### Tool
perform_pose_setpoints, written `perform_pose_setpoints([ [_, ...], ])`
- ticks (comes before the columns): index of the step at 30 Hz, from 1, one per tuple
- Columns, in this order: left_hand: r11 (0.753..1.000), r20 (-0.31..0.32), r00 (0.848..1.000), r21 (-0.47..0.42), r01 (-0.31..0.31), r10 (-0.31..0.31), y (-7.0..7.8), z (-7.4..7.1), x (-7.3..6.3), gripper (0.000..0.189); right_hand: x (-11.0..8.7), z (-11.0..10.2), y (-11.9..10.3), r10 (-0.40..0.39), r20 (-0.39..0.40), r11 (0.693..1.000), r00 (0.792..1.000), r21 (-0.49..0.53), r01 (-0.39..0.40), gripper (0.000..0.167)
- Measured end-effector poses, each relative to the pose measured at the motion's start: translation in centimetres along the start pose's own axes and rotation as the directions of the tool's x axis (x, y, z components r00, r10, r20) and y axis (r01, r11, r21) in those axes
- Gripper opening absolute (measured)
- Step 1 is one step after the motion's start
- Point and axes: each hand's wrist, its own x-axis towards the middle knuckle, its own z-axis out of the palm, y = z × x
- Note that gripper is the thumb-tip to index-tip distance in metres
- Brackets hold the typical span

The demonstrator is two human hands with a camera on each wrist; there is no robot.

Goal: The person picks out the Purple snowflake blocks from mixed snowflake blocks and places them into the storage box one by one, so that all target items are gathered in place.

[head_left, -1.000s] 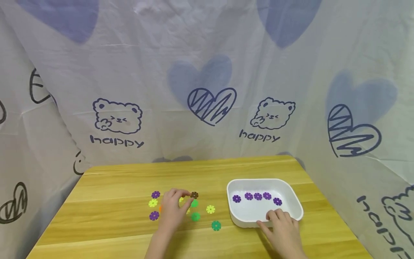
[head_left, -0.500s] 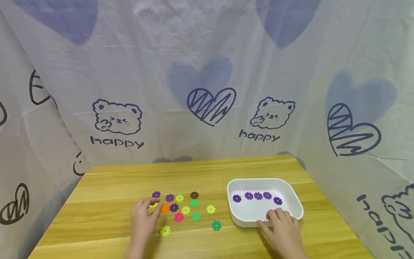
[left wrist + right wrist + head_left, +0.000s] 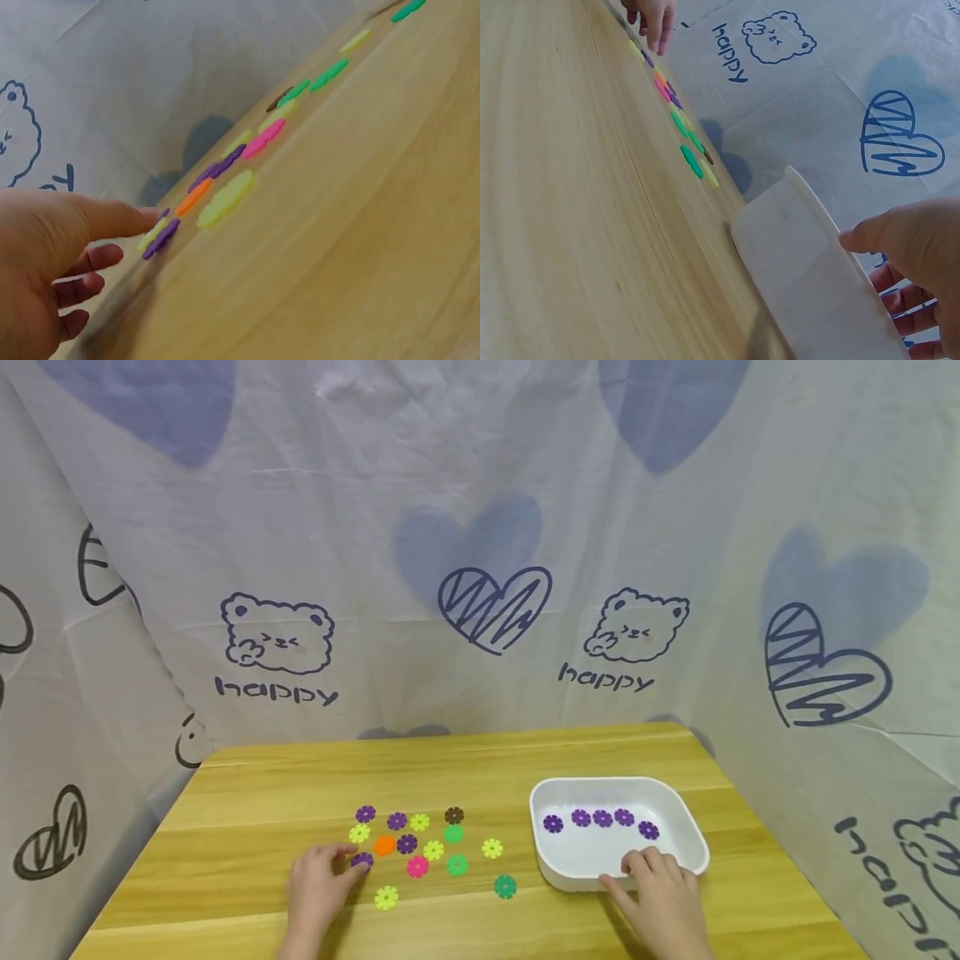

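Note:
My left hand (image 3: 318,887) is over the left side of the scattered plastic snowflake discs, thumb and forefinger apart. Between their tips lies a purple snowflake disc (image 3: 362,861) on the table. In the left wrist view the thumb is stretched out close over that purple disc (image 3: 161,239), in front of a yellow one (image 3: 147,238). At the right, my right hand (image 3: 660,893) holds the near rim of a white tray (image 3: 551,872), thumb outside and fingers over the rim. Inside the tray lie several purple snowflake discs (image 3: 603,818).
Around the left hand lie an orange disc (image 3: 385,846), a pink disc (image 3: 417,866), a brown disc (image 3: 453,815), a dark green disc (image 3: 506,887) and several more in yellow, green and purple. Printed cloth (image 3: 390,527) hangs behind and beside the wooden table (image 3: 247,793).
My left hand has gone from the brown disc leftward across the discs to the purple one at the near left. The right hand stays on the tray rim.

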Motion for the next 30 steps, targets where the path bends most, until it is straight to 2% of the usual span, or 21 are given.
perform_pose_setpoints([
  [5,0.998,0.045,0.998,0.052,0.032,-0.034,-0.4,0.5,0.0,0.04,0.0,0.0,0.0,0.005,0.008,1.0,1.0,-0.002,-0.005,0.031],
  [16,0.996,0.041,0.996,0.04,0.074,-0.076,-0.2,0.6,0.0,0.04,-0.1,-0.1,-0.1,0.008,0.011,1.0,1.0,0.0,-0.008,0.03],
  [23,0.994,0.034,0.996,-0.058,0.088,-0.087,0.1,0.7,0.2,0.024,-0.2,0.1,-0.1,0.006,0.011,1.0,1.0,-0.008,-0.005,0.029],
  [30,0.993,-0.01,0.998,-0.108,0.053,-0.055,1.6,0.4,0.5,0.011,0.0,0.0,0.0,-0.005,-0.008,1.0,1.0,-0.006,0.005,0.03],
])
